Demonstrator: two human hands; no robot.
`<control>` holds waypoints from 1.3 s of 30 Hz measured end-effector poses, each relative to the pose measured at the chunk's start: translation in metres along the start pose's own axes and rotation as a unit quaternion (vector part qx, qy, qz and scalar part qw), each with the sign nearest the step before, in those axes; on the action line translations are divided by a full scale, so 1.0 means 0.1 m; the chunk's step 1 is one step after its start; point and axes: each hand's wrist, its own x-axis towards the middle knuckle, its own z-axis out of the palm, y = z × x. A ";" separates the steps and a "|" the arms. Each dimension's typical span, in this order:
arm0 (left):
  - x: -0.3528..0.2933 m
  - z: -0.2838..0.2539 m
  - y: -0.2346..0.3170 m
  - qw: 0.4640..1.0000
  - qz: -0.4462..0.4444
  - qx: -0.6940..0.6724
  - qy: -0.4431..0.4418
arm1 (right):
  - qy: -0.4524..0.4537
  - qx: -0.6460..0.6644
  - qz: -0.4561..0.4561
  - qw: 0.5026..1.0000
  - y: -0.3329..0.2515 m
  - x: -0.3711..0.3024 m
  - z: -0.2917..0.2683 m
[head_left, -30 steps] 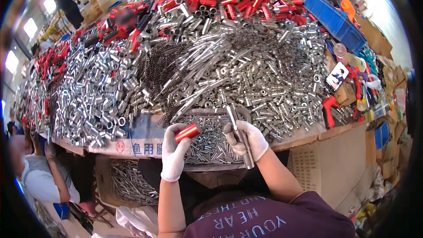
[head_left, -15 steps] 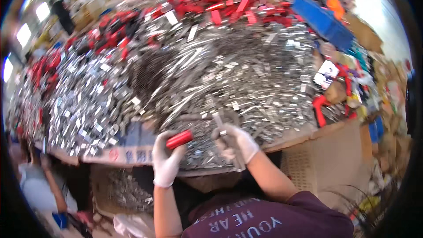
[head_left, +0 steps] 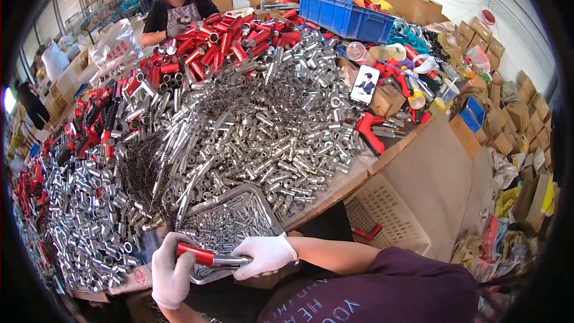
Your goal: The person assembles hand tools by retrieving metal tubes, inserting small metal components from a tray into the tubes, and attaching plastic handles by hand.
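In my gloved left hand [head_left: 170, 272], closed around it, is a red tube [head_left: 196, 254] held nearly level. A shiny metal tube [head_left: 230, 261] lines up with its right end and meets it; how far one sits inside the other I cannot tell. My gloved right hand [head_left: 263, 256] is closed on the metal tube's other end. Both hands are over the near edge of a metal tray [head_left: 263, 198] of small metal pins and fittings. Beyond the tray lies a heap of metal fittings [head_left: 269, 155], with dark coil springs [head_left: 142, 170] beside it.
Red tubes [head_left: 221, 42] are piled at the back, before a person [head_left: 179, 9]. A blue crate [head_left: 347, 18] stands back right, near a phone [head_left: 365, 85] and a red pistol-shaped handle [head_left: 371, 133]. Metal sleeves [head_left: 84, 221] heap at left. A plastic basket [head_left: 388, 218] sits below the table edge at right.
The red tube and the metal tube were apart, one in each hand; now they meet end to end. My hands have come together, and the view has shifted.
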 end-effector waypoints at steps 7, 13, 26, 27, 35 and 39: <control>0.02 0.32 0.12 0.989 0.052 0.140 0.015 | 0.056 -0.076 -0.007 0.996 -0.07 0.04 0.02; 0.02 0.66 0.07 0.968 0.068 0.204 0.126 | 0.174 -0.106 -0.165 0.965 0.08 0.22 0.15; 0.55 -0.08 -0.56 0.928 0.018 0.286 0.238 | 0.080 0.221 0.010 0.972 0.08 0.18 -0.08; 0.59 -0.30 -0.77 0.901 0.001 0.341 0.268 | 0.067 0.218 0.008 0.974 0.09 0.20 -0.06; 0.96 -0.41 -1.04 0.870 -0.120 0.447 0.172 | 0.061 0.252 0.008 0.966 0.12 0.21 -0.14; 0.88 -0.51 -0.96 0.872 0.006 0.349 0.344 | 0.046 0.269 0.005 0.962 0.13 0.20 -0.15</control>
